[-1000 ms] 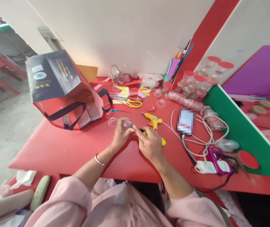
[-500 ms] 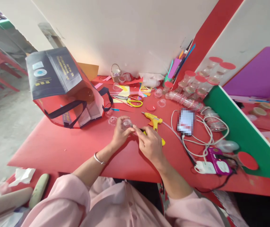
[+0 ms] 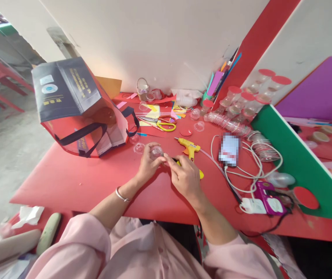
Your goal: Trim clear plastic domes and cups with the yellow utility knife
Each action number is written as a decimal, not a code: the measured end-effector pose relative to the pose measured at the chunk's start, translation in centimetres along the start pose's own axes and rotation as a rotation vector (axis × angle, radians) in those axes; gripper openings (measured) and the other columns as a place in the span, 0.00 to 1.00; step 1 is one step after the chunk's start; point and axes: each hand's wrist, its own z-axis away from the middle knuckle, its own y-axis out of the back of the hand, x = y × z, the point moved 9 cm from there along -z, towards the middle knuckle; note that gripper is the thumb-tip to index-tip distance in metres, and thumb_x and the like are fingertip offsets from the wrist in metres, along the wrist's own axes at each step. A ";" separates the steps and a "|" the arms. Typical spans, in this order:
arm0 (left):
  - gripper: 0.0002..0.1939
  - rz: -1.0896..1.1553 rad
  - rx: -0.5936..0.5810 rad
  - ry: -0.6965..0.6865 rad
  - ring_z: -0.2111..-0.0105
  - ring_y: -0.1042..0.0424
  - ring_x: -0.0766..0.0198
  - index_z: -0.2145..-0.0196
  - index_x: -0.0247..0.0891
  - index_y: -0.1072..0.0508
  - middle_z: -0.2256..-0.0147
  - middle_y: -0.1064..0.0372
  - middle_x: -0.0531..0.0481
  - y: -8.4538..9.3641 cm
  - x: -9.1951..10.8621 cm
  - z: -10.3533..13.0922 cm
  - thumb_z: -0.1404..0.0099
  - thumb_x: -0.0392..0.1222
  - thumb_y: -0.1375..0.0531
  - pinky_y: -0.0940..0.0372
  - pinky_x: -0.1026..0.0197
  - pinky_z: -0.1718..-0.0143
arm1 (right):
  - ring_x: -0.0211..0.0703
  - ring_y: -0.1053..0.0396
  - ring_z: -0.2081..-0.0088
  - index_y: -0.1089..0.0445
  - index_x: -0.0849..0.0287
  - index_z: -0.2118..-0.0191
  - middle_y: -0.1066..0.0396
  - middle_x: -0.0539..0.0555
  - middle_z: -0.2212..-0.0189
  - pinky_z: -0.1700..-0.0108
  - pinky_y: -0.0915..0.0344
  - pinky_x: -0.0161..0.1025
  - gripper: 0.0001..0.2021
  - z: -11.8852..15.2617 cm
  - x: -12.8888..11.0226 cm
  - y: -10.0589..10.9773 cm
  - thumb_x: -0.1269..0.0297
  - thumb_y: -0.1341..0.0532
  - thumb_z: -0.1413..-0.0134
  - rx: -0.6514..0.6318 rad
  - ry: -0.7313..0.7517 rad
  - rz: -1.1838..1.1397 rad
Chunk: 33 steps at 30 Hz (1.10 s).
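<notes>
Both hands meet above the red table (image 3: 96,186) near its front middle. My left hand (image 3: 148,164) is closed round a small clear plastic cup (image 3: 155,151). My right hand (image 3: 184,174) grips a tool with a yellow and black handle (image 3: 201,174); its tip is at the cup's near edge, by my left thumb, and partly hidden by my fingers. A yellow glue gun (image 3: 189,147) lies just beyond my right hand. Clear plastic lids (image 3: 139,148) rest left of the cup.
A dark and red bag (image 3: 67,89) stands at the left. Scissors (image 3: 166,126) and paper scraps lie farther back. To the right are a phone (image 3: 229,150), white cables, a purple power strip (image 3: 270,199), stacked clear cups (image 3: 226,123) and a green divider (image 3: 299,162).
</notes>
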 end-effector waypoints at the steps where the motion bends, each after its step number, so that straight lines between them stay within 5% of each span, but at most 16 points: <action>1: 0.30 -0.006 0.001 -0.002 0.65 0.30 0.65 0.50 0.42 0.32 0.56 0.32 0.48 0.0 0.1 0.0 0.46 0.51 0.26 0.31 0.64 0.66 | 0.42 0.31 0.59 0.36 0.40 0.33 0.27 0.52 0.59 0.58 0.37 0.39 0.29 0.0 0.0 0.0 0.74 0.43 0.36 -0.001 0.000 0.000; 9: 0.28 -0.043 0.011 -0.064 0.62 0.30 0.63 0.53 0.41 0.30 0.55 0.32 0.47 0.3 1.0 0.1 0.46 0.55 0.27 0.31 0.62 0.62 | 0.42 0.32 0.59 0.34 0.42 0.35 0.27 0.53 0.60 0.58 0.37 0.39 0.27 0.1 0.0 -0.2 0.73 0.44 0.35 -0.004 0.005 0.011; 18: 0.31 0.144 -0.103 0.010 0.76 0.29 0.69 0.50 0.42 0.35 0.64 0.32 0.54 -0.6 0.1 0.1 0.44 0.56 0.28 0.31 0.64 0.74 | 0.43 0.31 0.59 0.33 0.43 0.35 0.27 0.53 0.59 0.58 0.37 0.40 0.26 0.0 -0.2 0.2 0.72 0.43 0.35 0.026 0.026 0.005; 22: 0.30 0.077 -0.135 0.007 0.71 0.27 0.67 0.48 0.42 0.34 0.60 0.31 0.50 -0.6 0.5 0.3 0.41 0.56 0.30 0.30 0.64 0.70 | 0.43 0.31 0.59 0.34 0.43 0.35 0.27 0.53 0.59 0.59 0.37 0.39 0.27 0.1 -0.1 0.1 0.73 0.43 0.36 0.036 0.024 -0.005; 26: 0.33 -0.022 -0.069 -0.053 0.62 0.27 0.63 0.50 0.42 0.30 0.54 0.32 0.46 0.0 1.2 0.2 0.49 0.55 0.25 0.29 0.62 0.64 | 0.43 0.31 0.59 0.36 0.41 0.33 0.28 0.53 0.60 0.59 0.36 0.40 0.28 0.1 0.0 0.0 0.72 0.43 0.35 0.032 0.027 -0.016; 33: 0.30 0.065 -0.128 0.041 0.67 0.28 0.66 0.52 0.41 0.30 0.52 0.32 0.46 -0.3 -0.1 0.1 0.48 0.53 0.25 0.31 0.64 0.69 | 0.44 0.31 0.58 0.36 0.40 0.34 0.28 0.53 0.59 0.57 0.36 0.41 0.29 0.1 -0.2 0.1 0.73 0.42 0.36 0.027 0.045 -0.056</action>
